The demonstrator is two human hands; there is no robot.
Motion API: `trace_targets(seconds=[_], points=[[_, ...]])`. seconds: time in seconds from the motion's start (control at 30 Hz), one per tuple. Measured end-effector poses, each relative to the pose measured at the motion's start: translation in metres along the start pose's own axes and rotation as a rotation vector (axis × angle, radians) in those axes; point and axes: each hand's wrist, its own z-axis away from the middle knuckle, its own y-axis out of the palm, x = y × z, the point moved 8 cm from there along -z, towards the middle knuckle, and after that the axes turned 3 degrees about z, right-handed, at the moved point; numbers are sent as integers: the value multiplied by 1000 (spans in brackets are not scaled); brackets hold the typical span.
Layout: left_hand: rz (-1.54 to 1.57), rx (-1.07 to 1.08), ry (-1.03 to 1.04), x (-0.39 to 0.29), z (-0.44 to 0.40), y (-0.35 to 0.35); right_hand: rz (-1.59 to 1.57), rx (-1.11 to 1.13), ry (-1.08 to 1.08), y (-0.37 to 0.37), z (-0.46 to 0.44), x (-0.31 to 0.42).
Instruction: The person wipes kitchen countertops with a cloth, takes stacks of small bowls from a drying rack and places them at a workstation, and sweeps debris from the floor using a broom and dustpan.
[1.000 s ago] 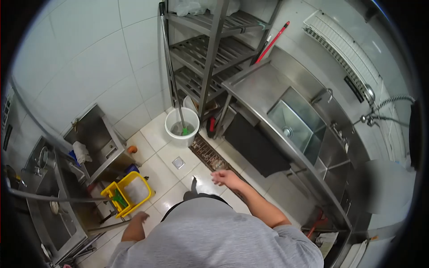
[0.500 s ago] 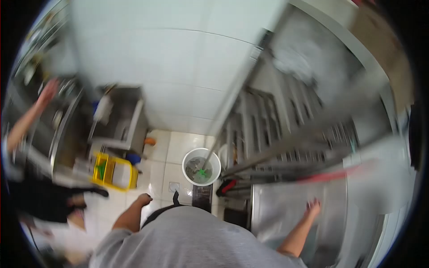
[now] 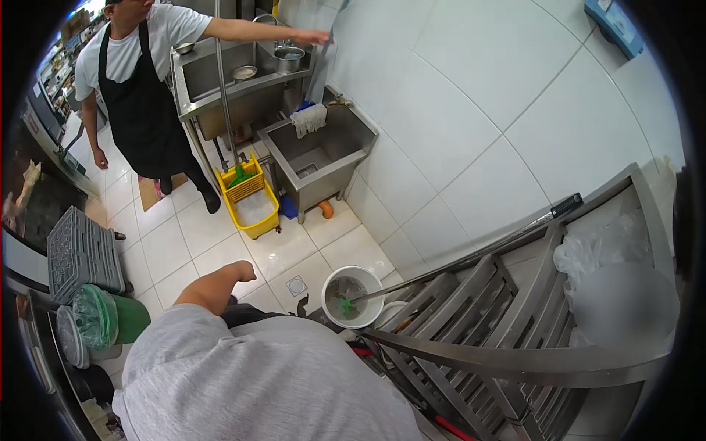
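- tiled floor (image 3: 165, 246), left hand (image 3: 244, 271) above; fingers can't tell
- right hand out of view, fingers likewise
- white bucket (image 3: 373, 281) right, beside metal rack (image 3: 507, 361)
- tiled wall (image 3: 456, 132) far

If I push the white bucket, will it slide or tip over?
The white bucket probably feels heavy, since it seems to hold murky liquid. The long handle leaning out could swing and help tip it. It may slide, because the floor tiles look shiny.

Person (image 3: 140, 81) in black apron (image 3: 143, 117) beside steel sink (image 3: 246, 90), grey crates (image 3: 84, 253) near green bin (image 3: 131, 317), clear plastic (image 3: 596, 250) on metal rack (image 3: 507, 361), blue box (image 3: 616, 26) on wall (image 3: 456, 110).
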Motion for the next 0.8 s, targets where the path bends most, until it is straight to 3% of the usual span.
trace_targets(seconds=[0.13,0.23,0.27,0.33,0.4,0.47,0.5,0.53,0.6,0.67,0.7,0.77,0.8], points=[[-31,-20,111,8,7,5,-62,331,89,55,70,-5],[54,8,99,27,23,14,103,946,4,106,141,-6],[90,-18,102,40,23,20,107,961,2,125,170,-2],[123,-31,98,68,35,25,162,1479,-228,184,277,16],[166,-47,91,95,48,26,39,1491,-336,229,338,12],[328,128,-158,135,70,36,-52,1369,-210,269,410,5],[410,7,-139,133,95,11,-78,1383,-193,289,445,-4],[496,-109,-111,125,118,-5,-3,1360,-217,307,483,-8],[276,-269,281,115,45,34,-11,1432,-210,338,551,-9],[668,-281,282,102,112,-7,-3,1439,-280,346,605,10],[660,-270,286,109,149,-21,-25,1459,-309,345,625,18],[1161,0,136,134,189,-18,-55,1461,-362,338,661,33],[1166,-59,129,158,189,-10,-93,1450,-366,334,674,37]])
